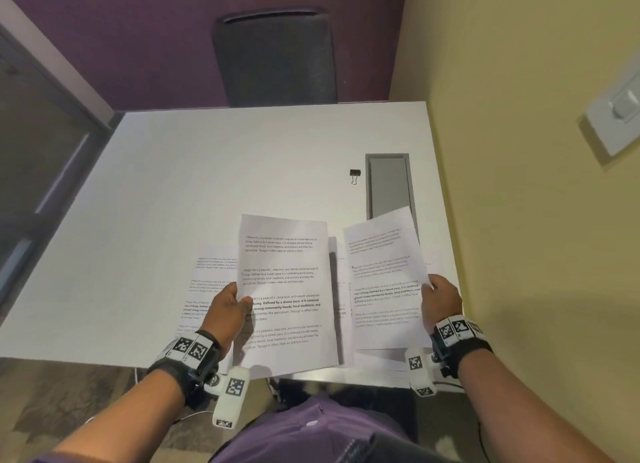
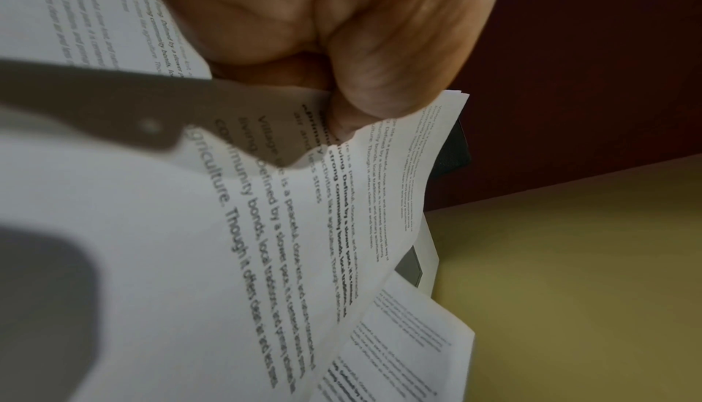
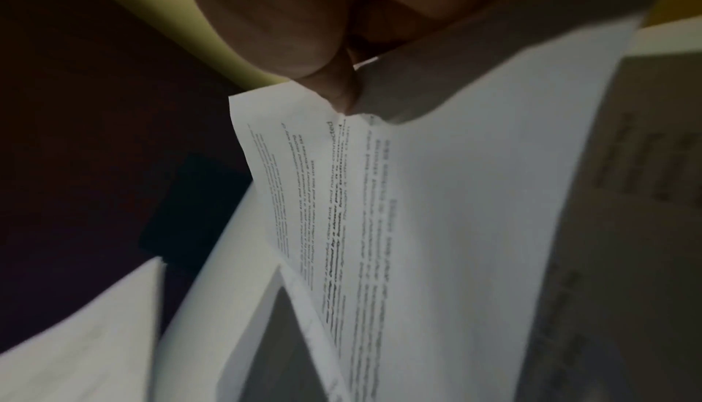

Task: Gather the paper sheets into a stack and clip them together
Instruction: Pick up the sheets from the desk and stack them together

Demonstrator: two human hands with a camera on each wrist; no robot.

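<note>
My left hand (image 1: pixel 231 306) pinches the left edge of a printed paper sheet (image 1: pixel 287 289) and holds it lifted above the white table (image 1: pixel 207 171); in the left wrist view the thumb (image 2: pixel 379 78) presses on that sheet (image 2: pixel 266 228), which looks like more than one page. My right hand (image 1: pixel 441 298) pinches the right edge of a second printed sheet (image 1: pixel 384 275), also lifted; the right wrist view shows the fingers (image 3: pixel 304 48) gripping it (image 3: pixel 437 213). More printed sheets (image 1: pixel 204 289) lie flat on the table beneath. A black binder clip (image 1: pixel 354 175) lies further back on the table.
A grey recessed panel (image 1: pixel 389 185) is set into the table near the yellow wall (image 1: pixel 519 150) on the right. A dark chair (image 1: pixel 277 57) stands behind the table's far edge. A switch plate (image 1: pixel 616 116) is on the wall.
</note>
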